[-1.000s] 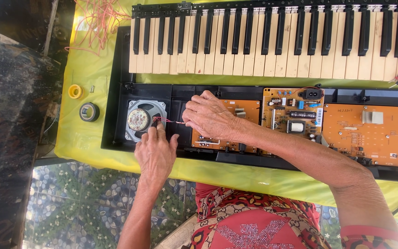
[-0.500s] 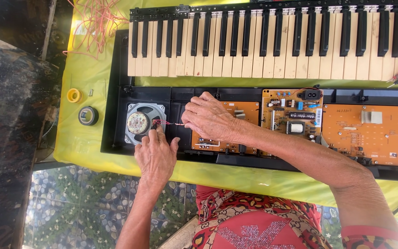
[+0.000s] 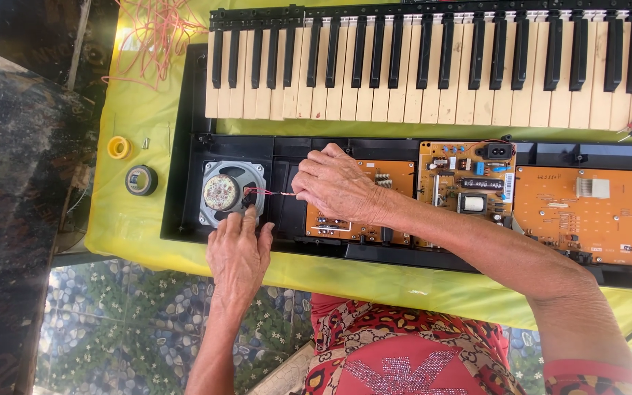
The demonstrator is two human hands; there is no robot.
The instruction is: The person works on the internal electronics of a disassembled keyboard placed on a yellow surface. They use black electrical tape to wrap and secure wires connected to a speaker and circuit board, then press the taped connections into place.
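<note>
A thin red wire runs from the round speaker toward the right hand, whose fingers are pinched narrow on the wire's end. The speaker, a metal frame with a dull paper cone, sits in the left bay of a black plastic case. The left hand lies at the speaker's lower edge, fingers loosely together, tips touching the frame; it grips nothing that can be seen.

Just right of the speaker, partly under the right hand, lies an orange board; two more orange boards with small parts follow to the right. Above them stretches a row of yellowed and black keys. The case rests on a counter under a glossy yellow-green cloth, where a yellow ring and a dark tape roll lie left of the case, and a tangle of pink wire lies above.

Against half a second ago, both hands sit in the same places, the wire held the same way.
</note>
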